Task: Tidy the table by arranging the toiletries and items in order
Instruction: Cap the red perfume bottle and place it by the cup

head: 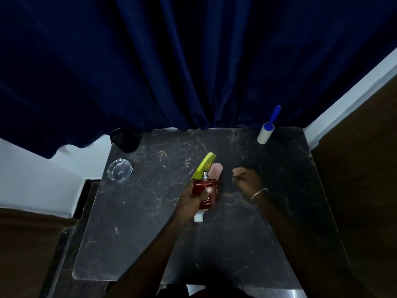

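Observation:
My left hand [194,195] grips a red perfume bottle [204,187] with a silver spray nozzle, held just above the middle of the dark marble table [150,233]. Under the bottle lies a brownish tube [215,171] whose white cap [198,217] points toward me. A green comb [203,165] lies slanted beside the tube, its handle hidden behind the bottle. My right hand [247,179], with a bracelet on the wrist, hovers to the right with its fingers curled in and nothing visible in them.
A lint roller [266,132] with a blue handle leans at the table's far right edge. A clear glass ashtray [119,169] sits at the far left, a dark round object [125,139] behind it. Dark blue curtains [171,61] hang behind the table.

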Available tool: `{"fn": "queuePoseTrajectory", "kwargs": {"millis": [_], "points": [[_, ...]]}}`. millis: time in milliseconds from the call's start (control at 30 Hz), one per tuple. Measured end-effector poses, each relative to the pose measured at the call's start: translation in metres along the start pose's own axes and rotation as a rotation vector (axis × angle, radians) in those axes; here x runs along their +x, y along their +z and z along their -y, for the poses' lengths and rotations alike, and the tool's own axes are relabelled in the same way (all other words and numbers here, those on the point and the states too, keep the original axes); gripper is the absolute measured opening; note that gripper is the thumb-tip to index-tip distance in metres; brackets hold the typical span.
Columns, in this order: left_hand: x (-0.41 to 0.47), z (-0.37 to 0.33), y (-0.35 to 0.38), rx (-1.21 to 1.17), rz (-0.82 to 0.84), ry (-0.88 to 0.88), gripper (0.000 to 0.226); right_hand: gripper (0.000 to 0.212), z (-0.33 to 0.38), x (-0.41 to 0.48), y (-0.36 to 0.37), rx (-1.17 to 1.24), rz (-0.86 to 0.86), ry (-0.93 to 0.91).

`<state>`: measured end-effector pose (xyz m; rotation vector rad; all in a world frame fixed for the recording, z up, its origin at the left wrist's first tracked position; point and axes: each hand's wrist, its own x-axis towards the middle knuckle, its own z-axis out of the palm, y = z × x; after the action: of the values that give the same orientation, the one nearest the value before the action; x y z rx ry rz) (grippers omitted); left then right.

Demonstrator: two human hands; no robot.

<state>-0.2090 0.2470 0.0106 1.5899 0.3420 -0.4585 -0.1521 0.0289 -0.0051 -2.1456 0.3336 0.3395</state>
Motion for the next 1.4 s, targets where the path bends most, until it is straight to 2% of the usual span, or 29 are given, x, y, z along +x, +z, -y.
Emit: {"fn": "queuePoseTrajectory", "kwargs": {"millis": [67,167,267,367,433,533,600,700,767,1067,1200,1400], "points": [[-0.002,-0.002,-0.007,0.009,-0.012,0.003,0.028,0.037,0.002,0.011,-0.003,-0.261,-0.035,-0.037],[-0.007,-0.002,-0.014,0.015,-0.016,0.007,0.025,0.042,-0.001,0.020,-0.003,-0.452,0.087,-0.088],[-0.014,-0.001,-0.020,0.017,-0.030,0.034,0.025,0.039,-0.006,0.023,0.001,-0.644,0.156,-0.161],[-0.020,0.000,-0.022,0.043,-0.038,0.058,0.031,0.030,-0.011,0.018,0.003,-0.736,0.150,-0.194],[-0.024,-0.001,-0.023,0.067,-0.035,0.071,0.034,0.026,-0.009,0.012,0.006,-0.578,0.079,-0.152],[-0.032,-0.003,-0.022,0.119,-0.036,0.091,0.030,0.030,0.014,-0.008,0.004,0.189,0.016,-0.024],[-0.040,-0.007,-0.019,0.147,-0.024,0.112,0.025,0.031,0.037,-0.029,0.000,0.588,0.079,-0.016],[-0.049,-0.013,-0.011,0.168,0.007,0.139,0.033,0.032,0.066,-0.060,-0.004,0.847,0.165,-0.109],[-0.055,-0.015,-0.006,0.160,0.025,0.157,0.043,0.035,0.076,-0.076,-0.003,0.861,0.176,-0.140],[-0.082,-0.025,-0.002,0.102,0.015,0.187,0.043,0.030,0.075,-0.105,-0.007,0.755,0.161,-0.219],[-0.088,-0.035,-0.004,0.076,0.012,0.166,0.037,0.032,0.078,-0.108,-0.002,0.690,0.173,-0.277],[-0.095,-0.043,-0.014,-0.003,0.014,0.137,0.027,0.030,0.083,-0.108,0.009,0.714,0.191,-0.280]]}}
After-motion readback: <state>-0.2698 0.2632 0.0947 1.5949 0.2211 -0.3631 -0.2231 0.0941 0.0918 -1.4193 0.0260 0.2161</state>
